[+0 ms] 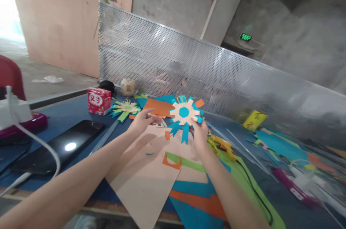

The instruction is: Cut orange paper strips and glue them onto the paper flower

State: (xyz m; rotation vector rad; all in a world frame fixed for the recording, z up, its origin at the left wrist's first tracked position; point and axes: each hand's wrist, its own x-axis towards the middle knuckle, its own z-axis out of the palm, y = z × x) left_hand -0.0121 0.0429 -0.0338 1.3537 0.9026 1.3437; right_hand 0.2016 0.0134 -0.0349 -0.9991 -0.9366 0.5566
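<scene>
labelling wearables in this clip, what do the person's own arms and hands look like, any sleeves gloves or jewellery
Both arms are bare right to the picture's lower edge, with no sleeve in view. The left hand and right hand wear no gloves. No watch, bracelet or ring shows on either wrist or on the fingers that can be seen. No markings or tape are visible.

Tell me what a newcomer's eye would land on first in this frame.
The cream and blue paper flower at centre draws the eye first, held up by the right hand with the left hand close beside it. Behind it, a shiny perforated metal screen runs along the far side of the blue table. Bright paper sheets lie spread under the forearms.
</scene>
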